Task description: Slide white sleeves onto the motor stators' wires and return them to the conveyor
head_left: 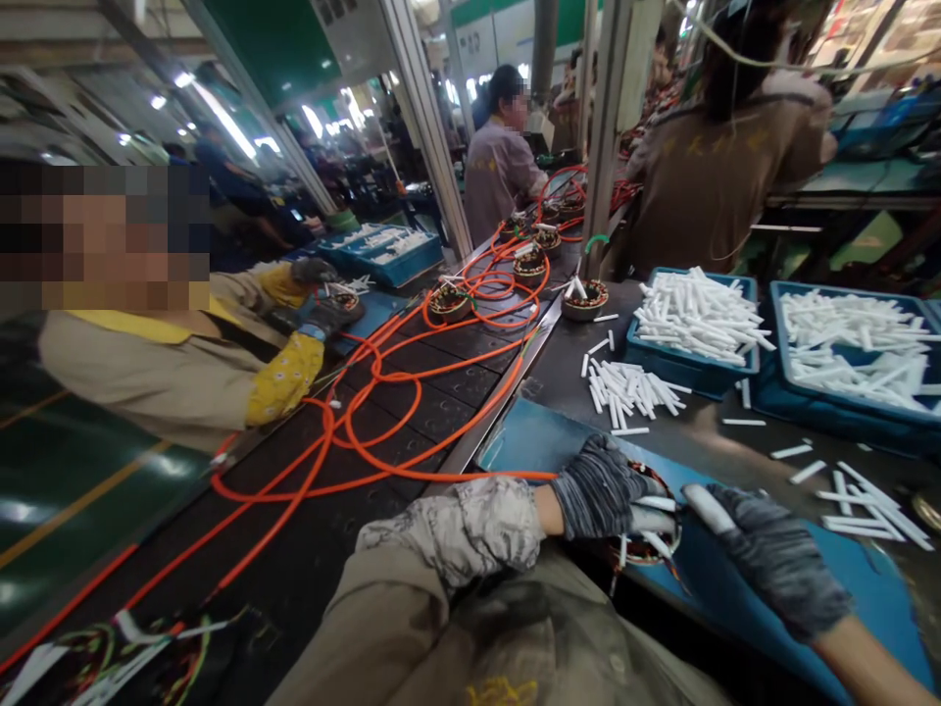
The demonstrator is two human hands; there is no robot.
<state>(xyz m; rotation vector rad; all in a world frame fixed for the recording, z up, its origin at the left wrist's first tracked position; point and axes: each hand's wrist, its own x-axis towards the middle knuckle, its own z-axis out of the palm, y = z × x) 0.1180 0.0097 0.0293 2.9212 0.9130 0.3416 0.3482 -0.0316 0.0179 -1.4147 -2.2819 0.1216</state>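
Observation:
A round wound coil ring with thin wires and white sleeves lies on a blue sheet at the lower right. My left hand, in a grey striped glove, rests on the ring's left side, its fingers bent around the rim and the white sleeves. To the right of the ring is my right hand, gloved alike, with white-tipped thumb and finger near the ring's edge. Whether anything small sits between its fingertips is too unclear to tell. An orange cable runs toward my left wrist.
Blue bins of white sleeves stand at the right, with loose sleeves nearby. Orange cables and several coil rings lie along the dark conveyor. A person in yellow sleeve covers works across it; others sit farther back.

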